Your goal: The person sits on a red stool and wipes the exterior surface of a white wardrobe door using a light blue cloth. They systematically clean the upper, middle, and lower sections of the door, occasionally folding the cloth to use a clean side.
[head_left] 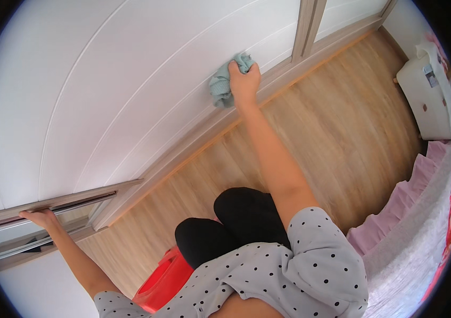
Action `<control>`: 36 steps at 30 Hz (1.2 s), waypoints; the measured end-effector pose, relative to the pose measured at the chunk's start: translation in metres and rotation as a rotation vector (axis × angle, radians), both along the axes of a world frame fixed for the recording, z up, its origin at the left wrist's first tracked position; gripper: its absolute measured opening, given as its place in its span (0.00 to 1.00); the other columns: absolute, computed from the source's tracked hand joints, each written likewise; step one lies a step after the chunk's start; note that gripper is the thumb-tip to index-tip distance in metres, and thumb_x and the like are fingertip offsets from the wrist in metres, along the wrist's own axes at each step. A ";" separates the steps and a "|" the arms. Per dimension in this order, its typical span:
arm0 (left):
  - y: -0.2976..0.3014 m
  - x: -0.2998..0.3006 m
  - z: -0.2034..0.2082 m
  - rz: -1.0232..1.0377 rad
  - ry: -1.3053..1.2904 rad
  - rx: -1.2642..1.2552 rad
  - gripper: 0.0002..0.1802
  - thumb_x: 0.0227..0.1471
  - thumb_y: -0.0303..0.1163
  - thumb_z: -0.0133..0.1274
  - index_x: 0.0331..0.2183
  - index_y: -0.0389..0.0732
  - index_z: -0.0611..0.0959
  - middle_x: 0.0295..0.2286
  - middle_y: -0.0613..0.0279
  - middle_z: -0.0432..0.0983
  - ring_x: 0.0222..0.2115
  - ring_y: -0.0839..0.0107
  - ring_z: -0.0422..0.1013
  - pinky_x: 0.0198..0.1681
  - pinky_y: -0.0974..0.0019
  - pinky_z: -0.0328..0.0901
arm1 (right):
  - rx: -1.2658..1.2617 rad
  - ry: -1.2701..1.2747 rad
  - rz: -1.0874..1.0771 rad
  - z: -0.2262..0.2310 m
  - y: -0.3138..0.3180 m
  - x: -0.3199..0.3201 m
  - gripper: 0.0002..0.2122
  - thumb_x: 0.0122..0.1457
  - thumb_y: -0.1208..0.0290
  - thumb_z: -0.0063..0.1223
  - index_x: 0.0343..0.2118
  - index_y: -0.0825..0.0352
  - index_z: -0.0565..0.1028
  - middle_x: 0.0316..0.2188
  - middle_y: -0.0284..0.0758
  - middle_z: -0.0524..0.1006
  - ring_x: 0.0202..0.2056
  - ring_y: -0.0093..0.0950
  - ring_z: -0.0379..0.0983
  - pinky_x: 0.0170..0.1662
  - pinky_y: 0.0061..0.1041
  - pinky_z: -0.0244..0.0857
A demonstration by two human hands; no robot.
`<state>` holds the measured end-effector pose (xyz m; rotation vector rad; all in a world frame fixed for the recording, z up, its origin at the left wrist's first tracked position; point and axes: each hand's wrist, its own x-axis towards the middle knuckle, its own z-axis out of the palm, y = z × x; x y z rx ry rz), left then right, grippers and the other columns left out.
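My right hand (245,82) is closed round a bunched, grey-green cleaning cloth (221,87) and presses it against the lower part of a large white sliding door panel (130,69) with curved-looking grooves. Part of the cloth hangs out to the left of the hand. Far to the left, my left hand (40,217) rests at the wood-coloured edge frame (66,200) of the same panel. Its fingers reach behind or onto that frame and are partly hidden, so their grip does not show fully.
A red plastic basin (164,281) stands beside my bent knees (252,214) on the wooden floor (337,122). Metal tracks (24,249) run beyond the frame at left. At right are a white cabinet (424,100) and a bed with a pink ruffled skirt (390,220).
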<state>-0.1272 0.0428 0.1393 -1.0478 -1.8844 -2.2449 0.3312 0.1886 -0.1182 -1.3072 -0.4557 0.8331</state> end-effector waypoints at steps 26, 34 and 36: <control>0.001 -0.001 -0.001 -0.079 -0.047 -0.060 0.40 0.53 0.61 0.25 0.55 0.40 0.55 0.55 0.55 0.50 0.55 0.59 0.48 0.58 0.58 0.45 | 0.107 -0.386 -0.080 -0.011 0.023 0.064 0.11 0.41 0.71 0.55 0.24 0.72 0.69 0.22 0.41 0.73 0.25 0.30 0.69 0.31 0.30 0.64; 0.000 0.027 0.007 0.001 -0.031 -0.015 0.41 0.53 0.61 0.26 0.55 0.36 0.52 0.56 0.53 0.47 0.56 0.59 0.47 0.59 0.59 0.43 | 0.141 -0.183 -0.355 -0.012 0.064 0.116 0.13 0.44 0.70 0.55 0.30 0.72 0.70 0.26 0.43 0.74 0.29 0.34 0.71 0.34 0.32 0.64; 0.003 0.033 0.007 0.035 -0.074 -0.015 0.41 0.53 0.61 0.27 0.55 0.36 0.52 0.55 0.53 0.48 0.55 0.59 0.48 0.58 0.59 0.44 | 0.035 -0.283 -0.194 -0.028 0.040 0.067 0.13 0.47 0.69 0.53 0.31 0.73 0.68 0.29 0.45 0.73 0.33 0.37 0.70 0.37 0.33 0.63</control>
